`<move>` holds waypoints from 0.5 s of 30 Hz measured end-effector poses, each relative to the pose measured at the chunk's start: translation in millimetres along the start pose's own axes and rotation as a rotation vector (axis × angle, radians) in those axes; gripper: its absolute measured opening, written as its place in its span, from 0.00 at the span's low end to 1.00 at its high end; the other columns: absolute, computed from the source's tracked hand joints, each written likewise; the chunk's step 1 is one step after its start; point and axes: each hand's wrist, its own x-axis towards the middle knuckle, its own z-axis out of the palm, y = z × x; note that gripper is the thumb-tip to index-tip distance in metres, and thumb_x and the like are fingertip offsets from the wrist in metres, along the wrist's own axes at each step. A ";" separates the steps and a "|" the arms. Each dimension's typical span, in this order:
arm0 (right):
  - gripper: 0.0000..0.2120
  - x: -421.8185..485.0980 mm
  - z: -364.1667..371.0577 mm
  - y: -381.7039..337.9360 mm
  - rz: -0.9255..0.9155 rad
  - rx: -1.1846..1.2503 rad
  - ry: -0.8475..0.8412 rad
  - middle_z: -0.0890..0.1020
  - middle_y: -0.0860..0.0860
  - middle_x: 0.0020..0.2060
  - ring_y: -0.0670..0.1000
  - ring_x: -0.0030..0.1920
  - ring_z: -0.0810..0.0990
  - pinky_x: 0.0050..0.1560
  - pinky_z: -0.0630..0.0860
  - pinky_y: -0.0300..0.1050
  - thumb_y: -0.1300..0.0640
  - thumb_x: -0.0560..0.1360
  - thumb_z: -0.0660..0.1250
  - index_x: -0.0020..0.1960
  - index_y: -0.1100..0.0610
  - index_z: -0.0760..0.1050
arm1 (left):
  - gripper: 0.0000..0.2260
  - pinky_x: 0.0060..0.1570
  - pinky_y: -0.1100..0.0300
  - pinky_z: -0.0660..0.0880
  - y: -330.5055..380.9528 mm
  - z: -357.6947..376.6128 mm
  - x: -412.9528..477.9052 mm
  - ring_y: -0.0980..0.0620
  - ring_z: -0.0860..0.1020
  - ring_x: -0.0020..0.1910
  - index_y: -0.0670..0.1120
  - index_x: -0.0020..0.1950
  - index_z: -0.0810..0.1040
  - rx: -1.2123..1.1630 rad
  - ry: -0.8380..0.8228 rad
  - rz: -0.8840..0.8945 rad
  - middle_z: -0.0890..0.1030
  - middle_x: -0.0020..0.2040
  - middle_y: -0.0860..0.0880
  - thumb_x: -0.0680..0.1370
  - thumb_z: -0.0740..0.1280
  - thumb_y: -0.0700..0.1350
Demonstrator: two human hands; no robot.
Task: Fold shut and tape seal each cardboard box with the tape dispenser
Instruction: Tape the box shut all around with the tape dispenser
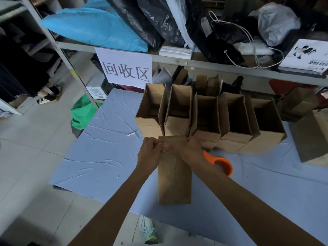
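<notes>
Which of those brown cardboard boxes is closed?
The long brown cardboard box lying flat, held by the left hand and right hand; the row of boxes behind stands open-topped.

The boxes (177,125) are matt brown cardboard, the table cover (106,148) creased blue cloth, the tape dispenser (229,166) smooth orange plastic.

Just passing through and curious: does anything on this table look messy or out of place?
Only small things: the blue table cover is creased, and a white scrap lies on it left of the open boxes.

A white paper sign (124,68) on the shelf rail reads "回收区".
</notes>
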 end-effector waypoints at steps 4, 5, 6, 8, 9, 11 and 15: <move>0.20 2.3 -0.8 -0.2 0.109 0.233 0.031 0.75 0.52 0.48 0.48 0.45 0.75 0.42 0.74 0.40 0.63 0.69 0.74 0.55 0.57 0.67 | 0.08 0.50 0.61 0.68 -2.2 -0.2 -4.4 0.60 0.72 0.43 0.47 0.50 0.73 0.063 0.019 0.051 0.71 0.48 0.54 0.82 0.56 0.46; 0.19 3.3 -4.2 0.1 0.138 0.289 0.032 0.76 0.53 0.49 0.49 0.46 0.75 0.41 0.74 0.41 0.66 0.70 0.72 0.56 0.58 0.68 | 0.08 0.50 0.61 0.68 -2.8 -0.1 -5.0 0.60 0.72 0.43 0.47 0.52 0.73 0.072 0.023 0.058 0.71 0.48 0.54 0.82 0.55 0.46; 0.18 3.7 -7.4 1.3 0.157 0.317 0.025 0.77 0.55 0.51 0.52 0.48 0.76 0.41 0.75 0.42 0.67 0.71 0.70 0.58 0.59 0.69 | 0.10 0.50 0.60 0.68 -2.8 -0.2 -5.0 0.59 0.72 0.44 0.46 0.53 0.74 0.075 0.026 0.059 0.71 0.49 0.53 0.82 0.55 0.46; 0.17 4.0 -14.0 2.3 0.173 0.376 -0.037 0.78 0.58 0.53 0.55 0.51 0.78 0.42 0.76 0.44 0.69 0.72 0.68 0.60 0.61 0.70 | 0.11 0.50 0.60 0.68 -1.2 -1.2 -2.7 0.55 0.72 0.47 0.44 0.55 0.74 0.087 0.019 0.054 0.71 0.50 0.52 0.83 0.54 0.46; 0.16 5.0 -17.8 3.5 0.174 0.429 -0.076 0.78 0.59 0.52 0.55 0.50 0.79 0.42 0.77 0.44 0.70 0.73 0.66 0.60 0.61 0.71 | 0.11 0.50 0.60 0.68 -0.6 -1.8 -1.6 0.54 0.72 0.48 0.44 0.55 0.74 0.102 0.015 0.053 0.71 0.51 0.52 0.83 0.54 0.46; 0.12 5.0 -23.3 5.2 0.172 0.558 -0.126 0.79 0.58 0.49 0.55 0.48 0.80 0.42 0.77 0.45 0.72 0.74 0.63 0.56 0.63 0.73 | 0.11 0.50 0.59 0.68 0.3 -2.8 -0.7 0.53 0.72 0.50 0.44 0.55 0.74 0.105 0.002 0.043 0.72 0.51 0.51 0.82 0.54 0.46; 0.10 1.7 -25.1 10.9 0.079 0.568 -0.166 0.80 0.55 0.47 0.52 0.48 0.79 0.43 0.75 0.43 0.69 0.76 0.61 0.48 0.56 0.75 | 0.13 0.49 0.60 0.69 -0.9 -1.0 -0.3 0.53 0.74 0.51 0.46 0.54 0.76 0.028 0.013 0.006 0.75 0.52 0.50 0.82 0.55 0.51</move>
